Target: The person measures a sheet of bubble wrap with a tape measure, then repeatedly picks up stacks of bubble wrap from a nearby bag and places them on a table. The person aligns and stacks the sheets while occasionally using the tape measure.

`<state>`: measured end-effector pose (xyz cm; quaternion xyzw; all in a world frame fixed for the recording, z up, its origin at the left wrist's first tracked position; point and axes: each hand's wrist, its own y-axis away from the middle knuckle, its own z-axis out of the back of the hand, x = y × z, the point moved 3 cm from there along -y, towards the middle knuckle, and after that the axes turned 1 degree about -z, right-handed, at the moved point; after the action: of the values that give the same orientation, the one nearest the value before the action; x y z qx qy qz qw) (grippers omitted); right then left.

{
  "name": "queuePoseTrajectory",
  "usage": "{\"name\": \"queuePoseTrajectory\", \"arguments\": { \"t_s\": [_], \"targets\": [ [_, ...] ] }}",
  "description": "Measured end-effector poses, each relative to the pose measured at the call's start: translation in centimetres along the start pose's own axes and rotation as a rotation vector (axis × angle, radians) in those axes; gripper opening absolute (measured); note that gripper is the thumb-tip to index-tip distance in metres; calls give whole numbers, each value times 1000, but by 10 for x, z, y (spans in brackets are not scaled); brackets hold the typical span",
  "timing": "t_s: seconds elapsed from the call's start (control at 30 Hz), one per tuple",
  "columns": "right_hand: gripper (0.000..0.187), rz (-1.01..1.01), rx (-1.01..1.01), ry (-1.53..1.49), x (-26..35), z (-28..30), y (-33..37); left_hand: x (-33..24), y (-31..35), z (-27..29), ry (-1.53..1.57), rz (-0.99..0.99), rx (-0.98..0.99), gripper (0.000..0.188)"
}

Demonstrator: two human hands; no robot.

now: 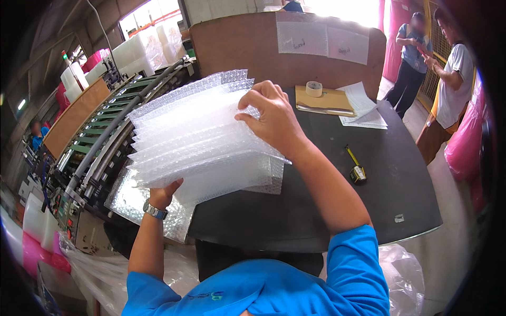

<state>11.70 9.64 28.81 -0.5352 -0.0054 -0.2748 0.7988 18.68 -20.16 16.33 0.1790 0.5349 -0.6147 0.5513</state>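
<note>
A fanned stack of clear bubble wrap sheets, perhaps flat pouches, is held up above the black table. My left hand grips the stack's lower left edge, thumb on top and fingers hidden beneath. At the upper right corner, my right hand is closed with thumb and bent fingers pinching the sheets. The layers spread apart along their left side. Below the stack, more bubble wrap lies at the table's left edge, partly covered by it.
Beyond my right arm lie a yellow tape measure, a brown envelope with a tape roll, and papers. A roller machine adjoins the left side. A brown board rises behind. Two people stand at the right.
</note>
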Motion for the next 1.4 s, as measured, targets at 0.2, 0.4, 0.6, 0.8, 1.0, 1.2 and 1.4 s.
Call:
{"name": "queuePoseTrajectory", "arguments": {
  "t_s": [0.2, 0.4, 0.6, 0.8, 1.0, 1.2, 1.4],
  "targets": [
    [20, -28, 111, 136, -8, -3, 14, 4, 13, -20, 27, -44, 74, 32],
    [16, -15, 184, -73, -20, -10, 31, 15, 21, -35, -149, -64, 140, 32],
    [12, -240, -325, -502, -22, 14, 10, 18, 19, -51, 66, 42, 189, 35],
    [17, 243, -1343, 507, -15, 153, -35, 23, 21, -60, 93, 85, 142, 36],
    [26, 461, -264, 848, -66, 105, -76, 21, 20, -64, -97, -20, 182, 26],
    [39, -27, 714, 153, -53, 6, -38, 21, 22, -68, -46, -125, 243, 20],
    [28, -205, 415, -109, -37, -34, -29, 20, 26, -69, 218, 69, 96, 25]
  ]
}}
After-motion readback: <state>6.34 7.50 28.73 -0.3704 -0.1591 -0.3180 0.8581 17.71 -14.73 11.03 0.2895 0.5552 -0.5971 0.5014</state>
